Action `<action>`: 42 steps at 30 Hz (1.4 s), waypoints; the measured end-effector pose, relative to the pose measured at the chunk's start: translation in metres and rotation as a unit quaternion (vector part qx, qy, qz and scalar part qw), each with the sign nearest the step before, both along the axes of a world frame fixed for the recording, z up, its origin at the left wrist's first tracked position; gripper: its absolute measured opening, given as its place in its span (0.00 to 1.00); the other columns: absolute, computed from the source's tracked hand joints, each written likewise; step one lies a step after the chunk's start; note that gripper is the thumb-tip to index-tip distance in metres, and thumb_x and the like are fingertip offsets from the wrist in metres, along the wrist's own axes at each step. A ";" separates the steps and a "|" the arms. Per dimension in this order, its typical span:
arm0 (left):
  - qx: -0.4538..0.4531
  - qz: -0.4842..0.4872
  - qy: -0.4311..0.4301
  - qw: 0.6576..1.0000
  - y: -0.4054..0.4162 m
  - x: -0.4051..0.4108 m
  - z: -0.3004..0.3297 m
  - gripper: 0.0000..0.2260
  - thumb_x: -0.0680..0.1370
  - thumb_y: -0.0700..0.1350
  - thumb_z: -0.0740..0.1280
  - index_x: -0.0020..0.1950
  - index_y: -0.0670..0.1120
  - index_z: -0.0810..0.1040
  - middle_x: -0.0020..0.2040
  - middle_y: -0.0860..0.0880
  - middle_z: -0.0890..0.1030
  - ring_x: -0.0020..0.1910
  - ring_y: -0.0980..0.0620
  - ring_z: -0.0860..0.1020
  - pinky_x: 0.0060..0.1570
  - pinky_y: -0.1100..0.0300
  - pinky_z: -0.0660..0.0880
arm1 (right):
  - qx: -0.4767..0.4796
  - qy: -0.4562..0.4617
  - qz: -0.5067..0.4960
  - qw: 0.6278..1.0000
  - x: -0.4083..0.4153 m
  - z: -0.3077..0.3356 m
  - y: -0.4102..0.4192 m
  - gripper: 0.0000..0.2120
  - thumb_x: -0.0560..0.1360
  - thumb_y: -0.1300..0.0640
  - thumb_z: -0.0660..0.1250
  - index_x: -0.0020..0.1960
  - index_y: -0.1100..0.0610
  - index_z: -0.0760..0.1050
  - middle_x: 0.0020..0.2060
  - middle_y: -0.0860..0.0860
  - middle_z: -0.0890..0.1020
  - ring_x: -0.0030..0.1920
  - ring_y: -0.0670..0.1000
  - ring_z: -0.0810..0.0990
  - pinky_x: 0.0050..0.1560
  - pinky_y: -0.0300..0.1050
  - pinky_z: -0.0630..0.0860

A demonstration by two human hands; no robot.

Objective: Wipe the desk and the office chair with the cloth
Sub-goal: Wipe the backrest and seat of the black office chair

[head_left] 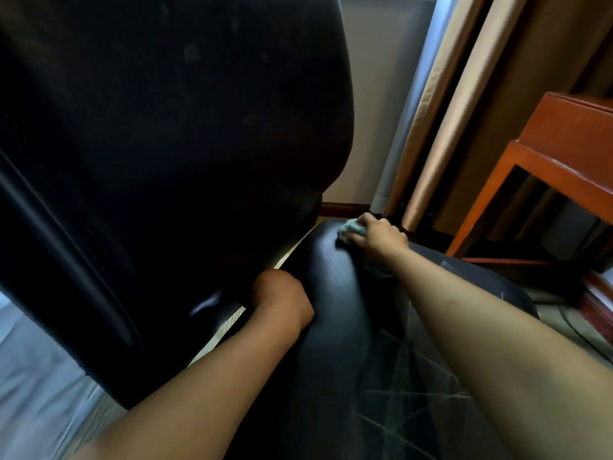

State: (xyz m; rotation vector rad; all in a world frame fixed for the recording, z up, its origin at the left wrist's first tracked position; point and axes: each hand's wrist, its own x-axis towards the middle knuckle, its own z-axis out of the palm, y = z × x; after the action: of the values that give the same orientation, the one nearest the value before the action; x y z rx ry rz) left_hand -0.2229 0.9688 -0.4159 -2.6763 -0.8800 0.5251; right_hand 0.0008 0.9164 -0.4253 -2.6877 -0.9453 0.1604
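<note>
Left hand (282, 298) fingers hidden behind office chair (331, 293) seat edge.

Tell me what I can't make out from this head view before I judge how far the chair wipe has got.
- Left hand: fingers hidden between seat and backrest; grip cannot be told.
- Cloth: mostly covered by the right hand; its full extent is unseen.
- Desk: cut off by the right edge; its top is out of view.
- Chair base: hidden under the seat.
- Backrest dirt: too dark to judge.
</note>
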 end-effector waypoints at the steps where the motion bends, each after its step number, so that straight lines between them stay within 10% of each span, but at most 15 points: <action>1: 0.000 0.000 -0.001 1.000 0.001 0.001 -0.001 0.17 0.79 0.46 0.57 0.61 0.44 0.81 0.61 0.45 0.81 0.59 0.45 0.80 0.52 0.54 0.77 | 0.005 -0.006 -0.019 1.000 0.008 -0.003 0.006 0.23 0.78 0.36 0.65 0.68 0.45 0.69 0.63 0.58 0.75 0.63 0.63 0.75 0.63 0.55 0.70; 8: 0.024 -0.022 -0.023 0.999 0.004 0.002 -0.013 0.17 0.80 0.45 0.57 0.61 0.43 0.80 0.61 0.44 0.80 0.60 0.44 0.79 0.52 0.53 0.77 | 0.016 -0.015 -0.114 0.993 0.042 -0.009 0.047 0.21 0.79 0.38 0.63 0.67 0.48 0.72 0.66 0.58 0.75 0.67 0.63 0.73 0.67 0.56 0.66; 28: 0.006 0.016 -0.070 0.997 0.005 -0.014 -0.012 0.19 0.80 0.45 0.56 0.66 0.42 0.78 0.66 0.41 0.74 0.62 0.44 0.76 0.58 0.52 0.77 | -0.046 0.015 0.238 0.970 -0.098 0.007 -0.039 0.25 0.76 0.38 0.69 0.70 0.45 0.72 0.57 0.54 0.76 0.57 0.59 0.79 0.58 0.51 0.74; 37: -0.080 -0.095 -0.232 0.965 0.005 0.012 -0.002 0.25 0.80 0.43 0.61 0.77 0.53 0.62 0.73 0.46 0.67 0.69 0.43 0.69 0.60 0.52 0.73 | -0.082 -0.031 0.084 0.993 -0.035 0.011 -0.113 0.23 0.76 0.35 0.66 0.68 0.40 0.69 0.59 0.53 0.76 0.61 0.60 0.76 0.59 0.55 0.71; 42: -0.181 -0.049 -0.261 0.947 0.011 0.029 -0.008 0.16 0.80 0.52 0.58 0.62 0.54 0.81 0.61 0.49 0.81 0.60 0.44 0.78 0.56 0.53 0.77 | -0.074 -0.028 -0.002 0.997 0.008 0.013 -0.127 0.23 0.76 0.35 0.66 0.68 0.40 0.69 0.60 0.54 0.77 0.62 0.60 0.76 0.58 0.53 0.69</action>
State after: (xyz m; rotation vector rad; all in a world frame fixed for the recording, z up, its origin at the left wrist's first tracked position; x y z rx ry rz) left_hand -0.1943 0.9800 -0.4241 -3.2520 -0.8296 -0.0713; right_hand 0.0084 0.7897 -0.4123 -2.8430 -0.9816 0.1626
